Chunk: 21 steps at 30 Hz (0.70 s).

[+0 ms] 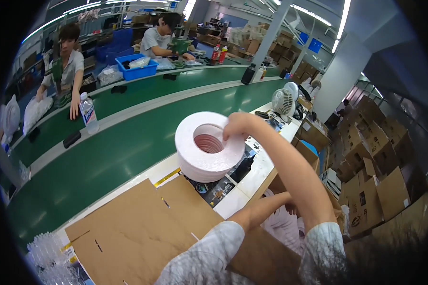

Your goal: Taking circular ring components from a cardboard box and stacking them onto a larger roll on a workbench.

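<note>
Print marks the label (88, 113) on a clear bottle (89, 115) and brown cartons (360, 205).

The bare right arm (292, 173), in a short pale grey fabric sleeve (324, 244), reaches up and leftward, wrist (253, 126) bent, the right grip (235, 127) curled downward. The similarly sleeved left arm (259, 210) lies lower, angled rightward; the left grip (290, 206) is partly hidden.

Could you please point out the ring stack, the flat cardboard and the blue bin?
Ring stack (202, 162): head view, top face, just below its hole.
Flat cardboard (137, 227): head view, near the middle of its upper face.
Blue bin (140, 72): head view, front wall.
</note>
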### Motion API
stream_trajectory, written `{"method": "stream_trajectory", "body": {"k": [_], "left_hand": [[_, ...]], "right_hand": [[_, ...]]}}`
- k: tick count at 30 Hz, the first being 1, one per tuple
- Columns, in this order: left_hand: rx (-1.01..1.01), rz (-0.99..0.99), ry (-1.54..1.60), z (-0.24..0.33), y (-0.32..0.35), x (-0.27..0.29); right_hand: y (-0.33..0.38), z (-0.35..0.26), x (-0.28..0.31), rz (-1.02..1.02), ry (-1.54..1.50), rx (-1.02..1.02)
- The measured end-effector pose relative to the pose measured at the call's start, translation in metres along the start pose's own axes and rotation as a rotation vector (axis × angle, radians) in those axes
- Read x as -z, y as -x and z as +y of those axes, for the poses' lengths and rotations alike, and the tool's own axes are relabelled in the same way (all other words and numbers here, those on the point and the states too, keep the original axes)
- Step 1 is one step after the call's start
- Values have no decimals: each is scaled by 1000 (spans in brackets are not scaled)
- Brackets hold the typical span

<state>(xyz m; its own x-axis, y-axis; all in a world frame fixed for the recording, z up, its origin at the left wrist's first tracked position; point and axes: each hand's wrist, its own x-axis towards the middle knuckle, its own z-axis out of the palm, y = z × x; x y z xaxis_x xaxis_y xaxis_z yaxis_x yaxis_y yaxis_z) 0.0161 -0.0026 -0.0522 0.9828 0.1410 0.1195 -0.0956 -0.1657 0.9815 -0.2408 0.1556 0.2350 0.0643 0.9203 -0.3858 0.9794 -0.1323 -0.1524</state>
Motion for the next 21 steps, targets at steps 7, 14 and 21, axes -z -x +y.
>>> {"method": "stream_trajectory", "body": {"k": [7, 14, 21], "left_hand": [[-3, -111, -63, 11, 0, -18], [26, -164, -94, 19, 21, -20], [54, -187, -113, 19, 28, -24]], "right_hand": [[-18, 6, -12, 16, 203, -5], [-20, 11, -33, 112, 208, -79], [-22, 20, -35, 180, 215, -117]]}}
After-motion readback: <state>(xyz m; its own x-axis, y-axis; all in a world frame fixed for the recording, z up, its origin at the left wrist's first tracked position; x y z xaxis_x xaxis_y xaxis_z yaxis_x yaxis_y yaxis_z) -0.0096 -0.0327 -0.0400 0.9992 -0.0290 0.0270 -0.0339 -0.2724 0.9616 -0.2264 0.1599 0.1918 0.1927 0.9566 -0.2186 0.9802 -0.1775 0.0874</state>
